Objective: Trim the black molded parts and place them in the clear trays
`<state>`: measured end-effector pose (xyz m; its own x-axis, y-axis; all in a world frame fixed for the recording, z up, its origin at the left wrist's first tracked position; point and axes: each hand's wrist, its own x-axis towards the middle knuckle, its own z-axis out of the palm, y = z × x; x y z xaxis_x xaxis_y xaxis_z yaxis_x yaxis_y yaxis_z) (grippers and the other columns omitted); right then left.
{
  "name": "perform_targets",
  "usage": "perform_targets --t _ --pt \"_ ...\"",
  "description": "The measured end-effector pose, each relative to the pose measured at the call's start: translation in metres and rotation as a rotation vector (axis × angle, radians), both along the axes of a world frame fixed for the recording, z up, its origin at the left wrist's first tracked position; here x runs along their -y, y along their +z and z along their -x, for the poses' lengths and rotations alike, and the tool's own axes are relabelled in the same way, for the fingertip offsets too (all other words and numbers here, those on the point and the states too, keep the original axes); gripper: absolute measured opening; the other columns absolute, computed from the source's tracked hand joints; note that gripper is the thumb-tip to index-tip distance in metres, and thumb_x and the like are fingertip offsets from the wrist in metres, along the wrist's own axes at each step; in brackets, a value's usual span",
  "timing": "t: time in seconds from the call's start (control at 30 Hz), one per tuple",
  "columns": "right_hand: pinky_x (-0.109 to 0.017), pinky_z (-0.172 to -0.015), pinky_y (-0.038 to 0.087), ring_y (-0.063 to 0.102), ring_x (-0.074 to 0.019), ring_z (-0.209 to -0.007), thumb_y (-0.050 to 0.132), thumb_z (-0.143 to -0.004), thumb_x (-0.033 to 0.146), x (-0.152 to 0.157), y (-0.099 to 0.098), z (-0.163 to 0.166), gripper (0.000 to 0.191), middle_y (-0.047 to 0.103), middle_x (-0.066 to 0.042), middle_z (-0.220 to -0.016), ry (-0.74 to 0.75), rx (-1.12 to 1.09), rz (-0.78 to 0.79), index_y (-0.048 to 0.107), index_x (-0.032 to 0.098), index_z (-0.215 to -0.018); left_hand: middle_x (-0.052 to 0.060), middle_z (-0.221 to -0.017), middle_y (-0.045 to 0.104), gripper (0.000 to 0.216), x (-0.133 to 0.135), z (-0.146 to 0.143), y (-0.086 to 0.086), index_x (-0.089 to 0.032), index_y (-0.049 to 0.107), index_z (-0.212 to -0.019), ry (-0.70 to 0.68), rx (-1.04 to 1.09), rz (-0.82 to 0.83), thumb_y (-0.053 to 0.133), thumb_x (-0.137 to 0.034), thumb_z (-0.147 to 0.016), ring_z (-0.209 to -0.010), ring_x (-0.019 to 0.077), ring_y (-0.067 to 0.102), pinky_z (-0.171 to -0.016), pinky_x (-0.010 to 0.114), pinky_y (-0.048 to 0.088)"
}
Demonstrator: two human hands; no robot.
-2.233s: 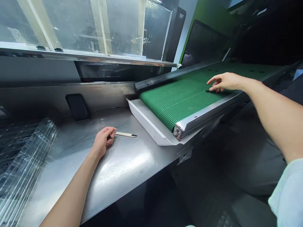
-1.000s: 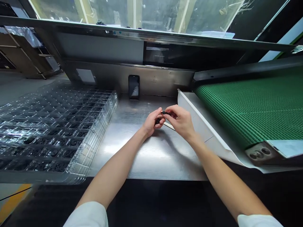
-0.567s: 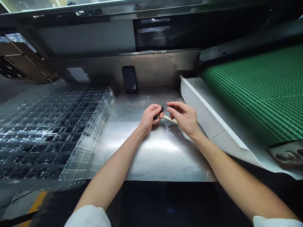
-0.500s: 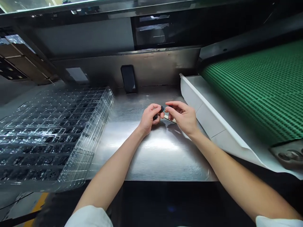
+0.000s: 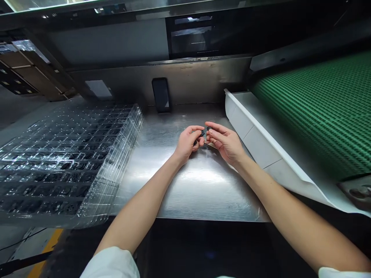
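Observation:
Both hands meet over the middle of the steel table. My left hand is curled, its fingertips pinching a small black part. My right hand is right beside it, thumb and forefinger pinched on another small black piece that almost touches the first. A thin white stick that lay on the table is hidden behind my right hand.
A stack of clear plastic trays with small black parts in their pockets fills the left of the table. A green conveyor belt with a white chute runs along the right. A black phone leans on the steel back wall.
My right hand came back from the belt to my left hand. Over the last half second the fingertips have drawn closer, and the right hand now pinches a small black piece.

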<state>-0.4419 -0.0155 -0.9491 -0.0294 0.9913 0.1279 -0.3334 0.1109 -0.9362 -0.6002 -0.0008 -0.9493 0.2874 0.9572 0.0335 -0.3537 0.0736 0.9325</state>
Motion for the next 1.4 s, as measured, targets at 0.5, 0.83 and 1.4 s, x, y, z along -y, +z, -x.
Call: perform_targets --t 0.5,0.83,1.4 --pt "-0.028 -0.078 0.062 0.068 -0.0148 -0.08 0.106 -0.055 0.04 -0.001 0.0 0.001 0.06 0.074 -0.004 -0.09 0.071 -0.12 0.086 0.081 0.02 -0.107 -0.005 -0.06 0.06 0.033 -0.005 0.003 -0.005 -0.018 0.056 -0.093 0.059 -0.005 -0.073 0.08 -0.041 -0.09 -0.041 0.0027 0.03 -0.044 0.019 0.016" --pt "-0.022 -0.052 0.048 0.055 -0.0102 -0.058 0.098 -0.065 0.068 0.001 -0.002 0.002 0.06 0.064 -0.003 -0.073 0.113 0.057 0.068 0.071 0.016 -0.078 -0.003 -0.061 0.058 0.048 -0.002 -0.001 -0.009 -0.013 0.073 -0.11 0.006 -0.062 -0.243 0.088 -0.048 -0.081 -0.055 0.0083 0.048 -0.051 0.021 0.031" --pt "-0.024 -0.051 0.046 0.057 -0.0121 -0.058 0.095 -0.065 0.063 0.001 -0.006 0.004 0.057 0.068 -0.003 -0.077 -0.016 0.166 -0.02 0.075 0.017 -0.091 -0.005 -0.058 0.051 0.039 -0.002 0.006 -0.003 -0.015 0.072 -0.109 -0.045 0.018 -0.022 0.081 -0.042 -0.083 -0.042 0.0031 0.025 -0.045 0.02 0.011"
